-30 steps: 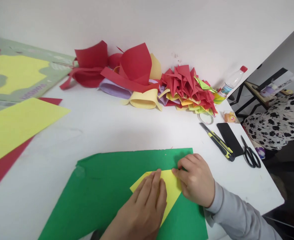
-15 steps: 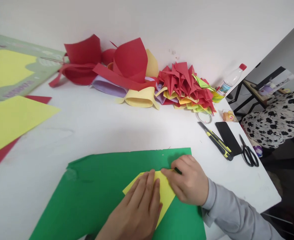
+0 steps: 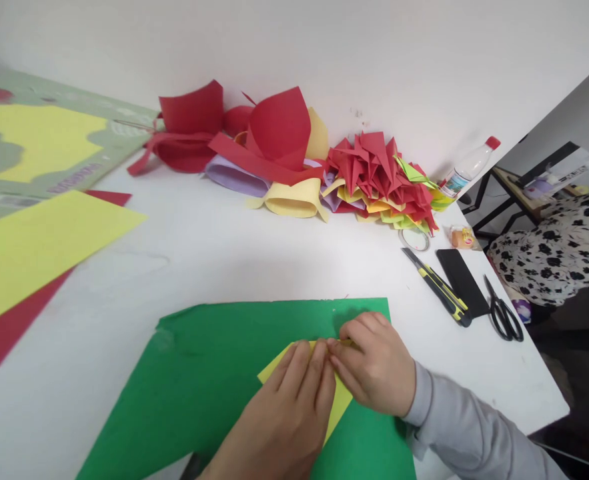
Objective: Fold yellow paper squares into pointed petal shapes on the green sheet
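A piece of yellow paper (image 3: 342,400) lies folded on a large green sheet (image 3: 214,373), its upper edge a straight crease. My left hand (image 3: 289,407) rests over the paper, fingers stretched side by side and slightly bent, tips at the crease; its thumb is hidden. Close beside those fingertips, my right hand (image 3: 377,363) pinches the upper edge of the paper, thumb and forefinger together. Much of the paper is covered by both hands.
Behind stand red paper pieces (image 3: 279,130) and a cluster of folded red paper (image 3: 369,167). At right lie a utility knife (image 3: 437,287), a black flat object (image 3: 461,281) and scissors (image 3: 503,313), near a bottle (image 3: 467,167). Yellow sheets (image 3: 39,247) lie left. A person in patterned cloth (image 3: 559,240) is beyond.
My right fingers have shifted slightly left along the crease, and my left fingertips now meet them. The dark gap under my right hand no longer shows. The view has shifted slightly left.
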A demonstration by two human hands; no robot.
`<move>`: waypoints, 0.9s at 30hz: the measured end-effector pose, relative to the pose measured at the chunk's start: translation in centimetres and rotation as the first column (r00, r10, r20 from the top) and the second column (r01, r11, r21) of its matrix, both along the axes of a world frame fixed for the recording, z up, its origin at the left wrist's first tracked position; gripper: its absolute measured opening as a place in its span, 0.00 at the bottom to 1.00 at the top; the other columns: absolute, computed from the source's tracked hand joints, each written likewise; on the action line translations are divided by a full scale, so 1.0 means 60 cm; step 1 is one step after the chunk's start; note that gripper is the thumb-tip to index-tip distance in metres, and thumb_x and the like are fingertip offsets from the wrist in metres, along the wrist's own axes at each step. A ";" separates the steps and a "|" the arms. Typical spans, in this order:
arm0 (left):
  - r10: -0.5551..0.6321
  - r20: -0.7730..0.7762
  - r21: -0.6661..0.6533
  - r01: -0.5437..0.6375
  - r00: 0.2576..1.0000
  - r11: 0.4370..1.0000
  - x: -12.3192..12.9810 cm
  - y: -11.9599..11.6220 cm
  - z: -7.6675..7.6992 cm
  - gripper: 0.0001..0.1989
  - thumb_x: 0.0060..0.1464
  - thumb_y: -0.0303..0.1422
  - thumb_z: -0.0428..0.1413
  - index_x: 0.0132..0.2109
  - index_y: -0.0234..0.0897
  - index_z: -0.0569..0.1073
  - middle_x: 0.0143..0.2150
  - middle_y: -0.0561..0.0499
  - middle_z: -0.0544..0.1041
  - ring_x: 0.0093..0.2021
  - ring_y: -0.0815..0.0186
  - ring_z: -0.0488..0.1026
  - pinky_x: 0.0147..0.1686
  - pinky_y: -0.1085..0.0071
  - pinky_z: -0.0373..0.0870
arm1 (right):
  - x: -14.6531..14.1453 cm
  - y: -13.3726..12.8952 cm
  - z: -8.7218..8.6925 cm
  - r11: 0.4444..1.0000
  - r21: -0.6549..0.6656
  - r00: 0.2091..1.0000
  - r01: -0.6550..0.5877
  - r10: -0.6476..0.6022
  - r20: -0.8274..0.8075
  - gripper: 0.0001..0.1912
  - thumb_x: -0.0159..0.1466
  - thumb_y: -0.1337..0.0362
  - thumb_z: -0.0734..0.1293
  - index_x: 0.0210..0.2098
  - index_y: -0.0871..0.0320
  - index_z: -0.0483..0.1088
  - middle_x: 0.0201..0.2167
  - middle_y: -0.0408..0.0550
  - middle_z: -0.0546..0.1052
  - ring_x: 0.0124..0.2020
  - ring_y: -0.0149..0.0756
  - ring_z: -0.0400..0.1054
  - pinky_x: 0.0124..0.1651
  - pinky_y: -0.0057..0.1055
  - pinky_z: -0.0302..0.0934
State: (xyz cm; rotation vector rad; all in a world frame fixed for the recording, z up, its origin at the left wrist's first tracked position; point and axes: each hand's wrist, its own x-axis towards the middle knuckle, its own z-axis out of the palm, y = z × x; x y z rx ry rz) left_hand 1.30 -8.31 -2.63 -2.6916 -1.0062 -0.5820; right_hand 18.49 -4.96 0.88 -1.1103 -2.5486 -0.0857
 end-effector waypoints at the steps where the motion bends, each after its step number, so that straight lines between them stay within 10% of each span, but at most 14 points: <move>1: 0.002 -0.006 0.017 -0.002 1.000 1.000 0.000 0.000 0.001 0.20 0.54 0.24 0.45 0.50 0.22 0.73 0.48 0.32 0.78 0.50 0.46 0.73 0.54 0.51 0.61 | 0.000 0.000 0.000 1.000 -0.002 1.000 0.006 -0.006 -0.005 0.14 0.68 0.66 0.58 0.32 0.61 0.73 0.28 0.49 0.69 0.32 0.37 0.59 0.35 0.37 0.54; 9: 0.079 -0.096 0.246 -0.053 0.992 0.968 -0.008 0.003 0.007 0.18 0.61 0.27 0.43 0.47 0.16 0.74 0.46 0.28 0.79 0.46 0.46 0.77 0.48 0.54 0.67 | 0.008 -0.001 0.005 0.999 0.018 0.997 0.037 -0.036 -0.073 0.15 0.66 0.68 0.57 0.28 0.60 0.73 0.27 0.49 0.71 0.32 0.37 0.60 0.36 0.38 0.54; 27: 0.093 -0.166 0.192 -0.061 0.982 0.980 -0.028 0.000 -0.003 0.23 0.62 0.35 0.47 0.50 0.16 0.74 0.47 0.25 0.78 0.46 0.44 0.77 0.46 0.54 0.69 | 0.040 0.007 0.002 0.991 -0.128 0.974 0.024 -0.052 -0.222 0.11 0.63 0.69 0.61 0.28 0.59 0.73 0.31 0.49 0.76 0.35 0.37 0.66 0.40 0.39 0.58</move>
